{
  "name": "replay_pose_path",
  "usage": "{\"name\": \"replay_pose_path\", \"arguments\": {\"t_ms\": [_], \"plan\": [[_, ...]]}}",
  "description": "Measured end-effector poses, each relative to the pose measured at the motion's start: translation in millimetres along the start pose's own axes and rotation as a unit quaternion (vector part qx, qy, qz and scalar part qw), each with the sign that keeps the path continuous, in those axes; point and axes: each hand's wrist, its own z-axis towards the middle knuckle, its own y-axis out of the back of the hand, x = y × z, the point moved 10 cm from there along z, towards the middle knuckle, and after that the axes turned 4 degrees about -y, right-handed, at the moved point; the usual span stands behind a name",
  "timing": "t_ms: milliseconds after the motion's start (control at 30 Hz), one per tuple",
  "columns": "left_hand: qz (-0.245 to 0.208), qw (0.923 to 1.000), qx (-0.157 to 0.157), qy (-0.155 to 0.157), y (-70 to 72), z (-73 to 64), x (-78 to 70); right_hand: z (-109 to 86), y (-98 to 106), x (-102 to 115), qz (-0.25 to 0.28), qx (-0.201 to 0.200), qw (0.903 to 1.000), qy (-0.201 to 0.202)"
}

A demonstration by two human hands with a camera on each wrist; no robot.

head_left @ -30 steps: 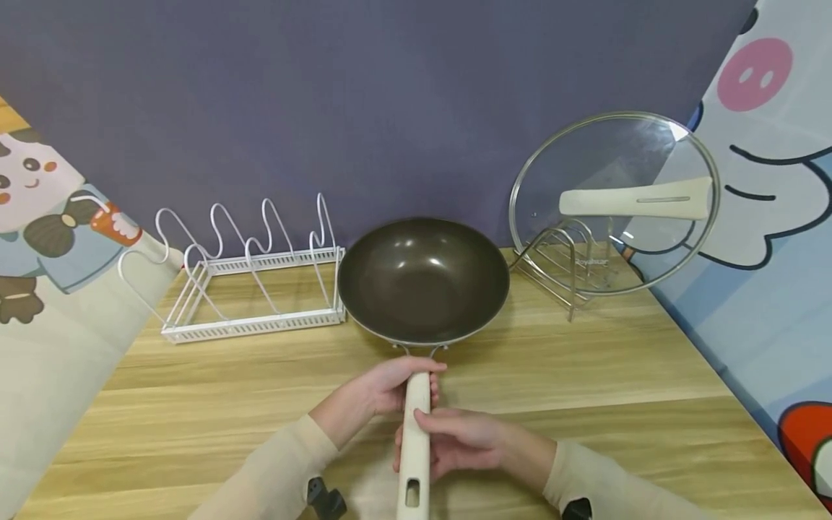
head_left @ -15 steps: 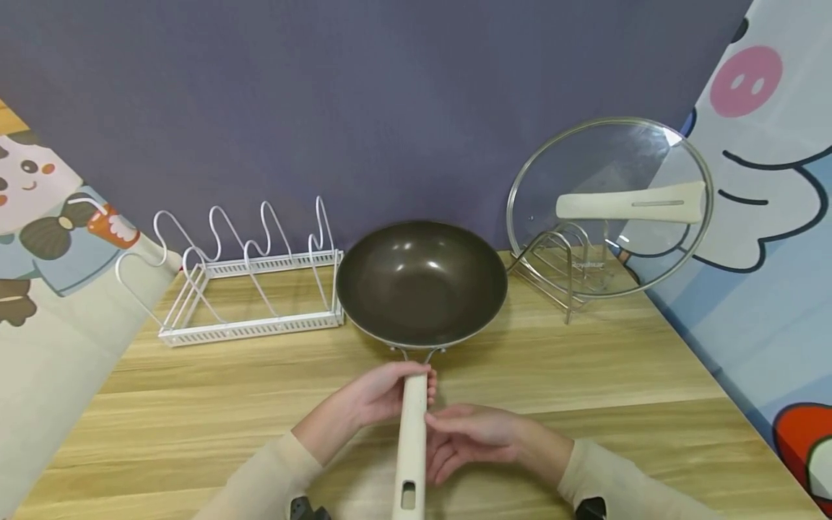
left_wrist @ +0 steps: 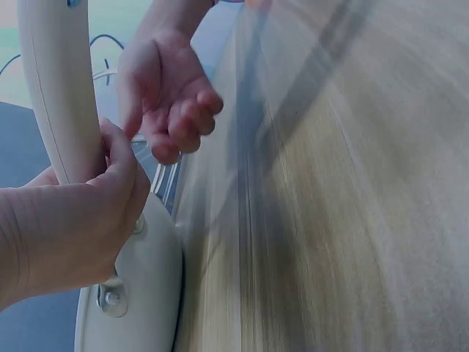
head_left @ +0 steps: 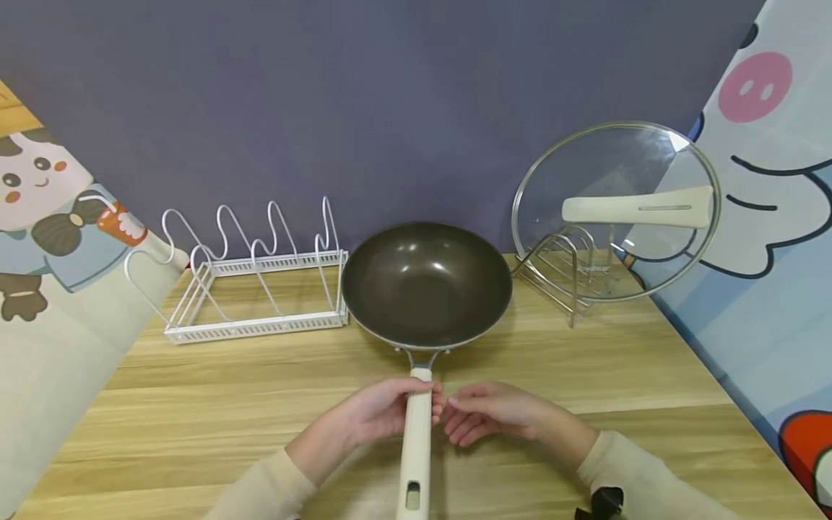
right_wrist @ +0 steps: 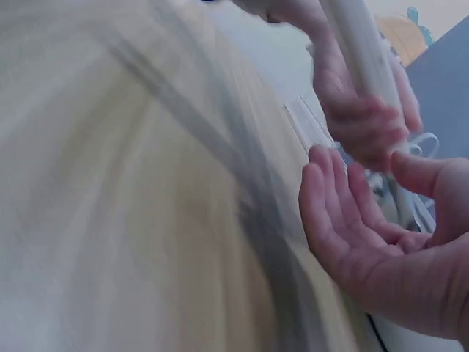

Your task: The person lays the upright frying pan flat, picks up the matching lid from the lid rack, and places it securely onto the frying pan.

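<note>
A dark-coated frying pan (head_left: pixel 426 285) with a long cream handle (head_left: pixel 416 448) stands at the middle of the table, handle toward me. My left hand (head_left: pixel 383 412) grips the handle close to the pan, thumb over its top and fingers wrapped underneath. In the left wrist view, the pan's pale outer wall (left_wrist: pixel 150 286) shows past that hand. Just right of the handle is my right hand (head_left: pixel 494 413), holding nothing, its fingers loosely bent toward the left fingertips. In the right wrist view, the right palm (right_wrist: pixel 396 257) is turned upward with relaxed fingers.
A white wire rack (head_left: pixel 260 325) stands left of the pan, close to its rim. At the right, a smaller metal rack (head_left: pixel 572 282) holds a glass lid (head_left: pixel 617 166) upright with a cream handle. A dark blue-grey wall (head_left: pixel 390 108) rises behind the wooden table (head_left: pixel 195 412).
My right hand has let go of the pan handle and moved right and a little forward. My left hand keeps its grip near the pan, and the pan stays in place.
</note>
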Motion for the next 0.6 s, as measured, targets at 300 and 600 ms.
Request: {"name": "replay_pose_path", "arguments": {"t_ms": [300, 600], "plan": [[0.019, 0.9998, 0.001, 0.007, -3.8, -6.6, 3.9, -17.6, 60.0, 20.0, -0.067, -0.125, 0.9898, 0.009], [0.031, 0.9995, 0.000, -0.001, -1.3, -11.1, 1.8, -38.4, 113.5, 52.7, -0.101, -0.240, 0.9655, 0.015]]}}
